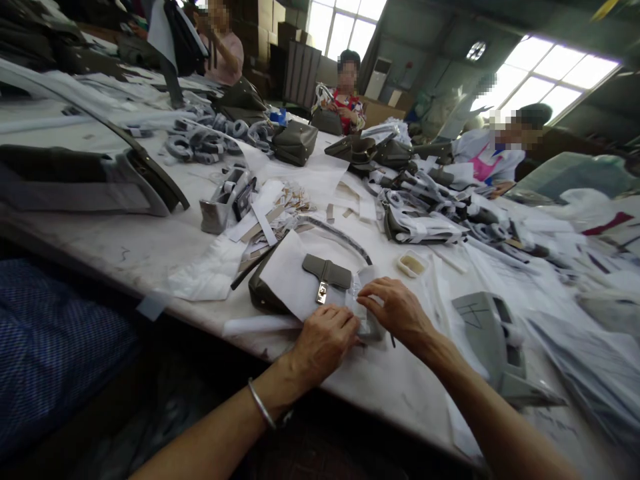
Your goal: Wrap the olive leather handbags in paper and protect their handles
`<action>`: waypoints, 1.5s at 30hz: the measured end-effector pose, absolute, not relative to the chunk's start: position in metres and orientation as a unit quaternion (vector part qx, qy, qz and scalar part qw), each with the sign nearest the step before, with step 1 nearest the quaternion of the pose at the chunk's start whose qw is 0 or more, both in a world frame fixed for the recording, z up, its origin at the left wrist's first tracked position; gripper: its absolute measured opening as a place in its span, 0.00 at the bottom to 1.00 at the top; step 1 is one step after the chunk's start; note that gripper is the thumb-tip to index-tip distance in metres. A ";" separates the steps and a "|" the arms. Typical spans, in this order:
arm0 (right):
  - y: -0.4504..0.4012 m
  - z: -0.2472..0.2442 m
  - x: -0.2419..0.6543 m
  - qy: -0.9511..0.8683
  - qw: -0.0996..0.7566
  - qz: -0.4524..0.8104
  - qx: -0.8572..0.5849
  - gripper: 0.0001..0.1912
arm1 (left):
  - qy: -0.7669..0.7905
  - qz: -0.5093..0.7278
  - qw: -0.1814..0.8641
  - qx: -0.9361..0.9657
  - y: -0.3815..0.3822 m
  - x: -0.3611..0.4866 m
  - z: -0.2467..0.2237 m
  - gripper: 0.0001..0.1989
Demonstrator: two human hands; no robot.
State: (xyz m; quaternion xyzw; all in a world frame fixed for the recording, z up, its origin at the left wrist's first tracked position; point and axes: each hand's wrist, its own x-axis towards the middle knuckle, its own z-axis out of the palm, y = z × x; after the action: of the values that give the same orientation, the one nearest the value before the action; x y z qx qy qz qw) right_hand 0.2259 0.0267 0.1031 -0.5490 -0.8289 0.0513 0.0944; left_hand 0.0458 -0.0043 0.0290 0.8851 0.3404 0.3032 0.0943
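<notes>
A dark olive handbag point(267, 287) lies in front of me near the table edge, with white wrapping paper point(287, 267) over its front. Its olive flap tab point(327, 272) and shiny metal clasp point(323, 292) show on top of the paper. My left hand point(325, 337) is closed over the bag's near edge, just below the clasp. At the bag's right end, the bent fingers of my right hand point(393, 307) pinch at translucent wrapping point(367, 277); the fingertips partly hide it. Behind the bag arches its wrapped handle point(345, 237).
Paper and card scraps point(287, 203) lie beyond the bag, and a small plastic dish point(413, 263) sits right of it. A grey tape dispenser point(493, 333) stands farther right. Wrapped straps point(200, 140) and more bags point(295, 143) cover the far side, where co-workers point(347, 100) sit.
</notes>
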 end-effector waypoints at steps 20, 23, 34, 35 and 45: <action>-0.030 0.091 0.232 -0.774 0.266 -0.037 -0.574 0.09 | 0.362 0.347 0.179 0.846 -0.006 0.038 0.038 0.18; -0.033 0.106 0.228 -0.772 0.311 -0.062 -0.551 0.08 | 0.363 0.355 0.186 0.841 -0.005 0.039 0.036 0.18; -0.026 0.030 0.198 -0.853 0.248 -0.073 -0.452 0.26 | 0.416 0.254 -0.031 0.873 0.017 -0.024 0.069 0.13; -0.025 0.027 0.199 -0.855 0.232 -0.086 -0.456 0.28 | 0.422 0.228 -0.057 0.876 0.018 -0.039 0.073 0.15; -0.024 0.034 0.220 -0.852 0.230 -0.139 -0.450 0.20 | 0.426 0.162 -0.139 0.879 0.003 -0.063 0.059 0.27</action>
State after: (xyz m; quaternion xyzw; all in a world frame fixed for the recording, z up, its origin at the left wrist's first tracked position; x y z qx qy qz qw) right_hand 0.2200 -0.0241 0.0337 -0.4503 -0.8516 -0.1387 0.2295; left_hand -0.0628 0.0031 0.0595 0.8792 0.4262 0.1615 -0.1386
